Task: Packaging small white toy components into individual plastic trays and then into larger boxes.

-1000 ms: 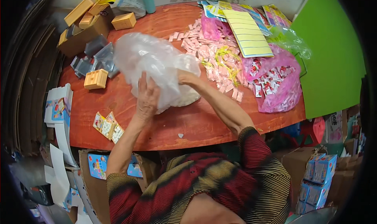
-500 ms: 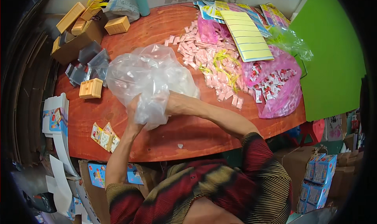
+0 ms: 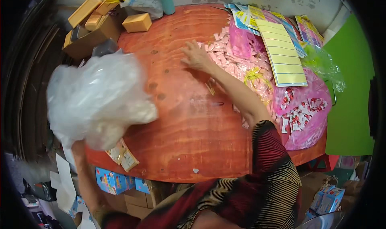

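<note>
A large clear plastic bag point(image 3: 96, 96) with whitish contents hangs over the left side of the table, blurred by motion. My left hand point(image 3: 77, 148) is closed on its lower left part, the fingers mostly hidden by the plastic. My right hand point(image 3: 197, 59) reaches over the red table point(image 3: 181, 140), open with fingers apart and nothing in it. It is nearest to the left edge of a spread heap of small pink packets point(image 3: 225, 48). Yellow ties point(image 3: 254, 74) lie on that heap. Just below my right hand lies a small yellowish piece point(image 3: 210, 88).
Pink plastic bag point(image 3: 301, 138) with red-and-white sachets stands right, near a yellow lined sheet point(image 3: 283, 56) and a green board point(image 3: 350, 92). Back left: a cardboard box point(image 3: 94, 38), an orange plastic piece point(image 3: 137, 23), a teal bottle point(image 3: 166, 2). Small filled packs point(image 3: 122, 154) lie front left.
My left hand has carried the plastic bag left, off the table's middle. My right hand has let go of it and moved away toward the pink packets. The view has shifted somewhat.
</note>
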Motion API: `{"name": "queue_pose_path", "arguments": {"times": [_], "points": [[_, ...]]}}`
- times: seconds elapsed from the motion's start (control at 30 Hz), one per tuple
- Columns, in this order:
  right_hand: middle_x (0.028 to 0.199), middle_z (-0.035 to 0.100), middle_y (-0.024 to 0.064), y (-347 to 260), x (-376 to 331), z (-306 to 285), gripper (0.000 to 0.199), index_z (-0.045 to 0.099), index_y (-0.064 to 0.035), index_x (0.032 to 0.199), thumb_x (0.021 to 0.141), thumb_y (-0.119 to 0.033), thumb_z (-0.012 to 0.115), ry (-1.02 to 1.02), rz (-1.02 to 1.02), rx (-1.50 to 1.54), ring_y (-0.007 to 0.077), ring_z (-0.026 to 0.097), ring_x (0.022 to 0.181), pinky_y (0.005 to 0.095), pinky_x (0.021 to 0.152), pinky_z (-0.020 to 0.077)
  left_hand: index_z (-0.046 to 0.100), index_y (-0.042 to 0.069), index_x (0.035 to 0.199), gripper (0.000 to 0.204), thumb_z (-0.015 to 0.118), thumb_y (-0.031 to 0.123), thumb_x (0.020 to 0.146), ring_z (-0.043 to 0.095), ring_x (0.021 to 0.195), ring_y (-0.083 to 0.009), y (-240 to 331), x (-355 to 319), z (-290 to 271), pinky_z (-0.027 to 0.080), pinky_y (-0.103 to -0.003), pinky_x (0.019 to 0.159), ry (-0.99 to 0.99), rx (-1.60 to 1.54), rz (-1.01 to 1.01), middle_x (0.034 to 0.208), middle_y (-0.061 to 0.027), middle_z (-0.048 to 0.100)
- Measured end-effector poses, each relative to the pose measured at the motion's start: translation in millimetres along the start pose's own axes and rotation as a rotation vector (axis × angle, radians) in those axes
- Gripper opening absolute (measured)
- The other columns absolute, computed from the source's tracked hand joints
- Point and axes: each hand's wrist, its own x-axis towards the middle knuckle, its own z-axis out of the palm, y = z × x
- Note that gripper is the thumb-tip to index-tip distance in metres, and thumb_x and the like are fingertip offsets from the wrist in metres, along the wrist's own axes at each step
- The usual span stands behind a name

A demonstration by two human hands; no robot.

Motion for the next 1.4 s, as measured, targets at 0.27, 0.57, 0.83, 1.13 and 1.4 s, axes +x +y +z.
{"name": "queue_pose_path", "arguments": {"times": [0.27,0.57,0.83,1.13,1.4], "points": [[0.081,0.048,0.0088,29.4,-23.7,24.0,0.013,0.049,-0.0078,0.081,0.075,-0.019,0.046,-0.038,0.106,-0.251,0.0248,0.047,0.082,0.0452,0.073,0.0349,0.053,0.002,0.097,0.03,0.058,0.009,0.068,0.052,0.09,-0.0219,-87.2,37.9,22.7,0.04,-0.032,0.075,0.4,-0.798,-0.477,0.1,-0.01,0.054],[0.074,0.048,0.0086,45.8,-107.4,-70.9,0.009,0.05,-0.0064,0.075,0.068,-0.012,0.047,-0.091,0.028,-0.365,0.0231,0.047,0.074,0.0358,0.064,0.0339,0.054,-0.002,0.09,0.03,0.059,0.006,0.061,0.054,0.079,-0.0298,-24.0,56.0,81.1,0.042,-0.033,0.07,0.342,-1.15,-0.731,0.086,-0.016,0.056],[0.075,0.051,0.0104,37.7,-64.4,-122.4,0.01,0.055,-0.0043,0.069,0.067,-0.013,0.051,-0.326,0.264,-0.469,0.0256,0.048,0.08,0.0384,0.067,0.0353,0.05,-0.002,0.098,0.04,0.06,0.014,0.063,0.05,0.088,-0.0363,-26.5,22.0,135.0,0.038,-0.043,0.078,0.137,-0.59,-0.627,0.093,-0.0203,0.054],[0.1,0.047,0.011,146.2,27.2,15.9,0.028,0.053,-0.0056,0.085,0.073,-0.031,0.053,0.126,0.229,-0.271,0.0304,0.043,0.093,0.0464,0.073,0.0359,0.043,0.002,0.114,0.053,0.053,0.017,0.064,0.046,0.101,-0.0307,-62.3,3.1,157.1,0.036,-0.034,0.084,-0.36,-0.854,-0.775,0.111,-0.0196,0.048],[0.072,0.047,0.0071,129.2,-18.1,16.3,0.015,0.053,-0.0066,0.068,0.071,-0.02,0.047,0.026,-0.004,-0.42,0.0237,0.045,0.074,0.0363,0.063,0.0384,0.047,0.001,0.109,0.05,0.051,0.025,0.065,0.047,0.097,-0.0346,-42.6,16.3,133.8,0.035,-0.037,0.084,0.023,-0.777,-0.818,0.107,-0.0204,0.05]]}}
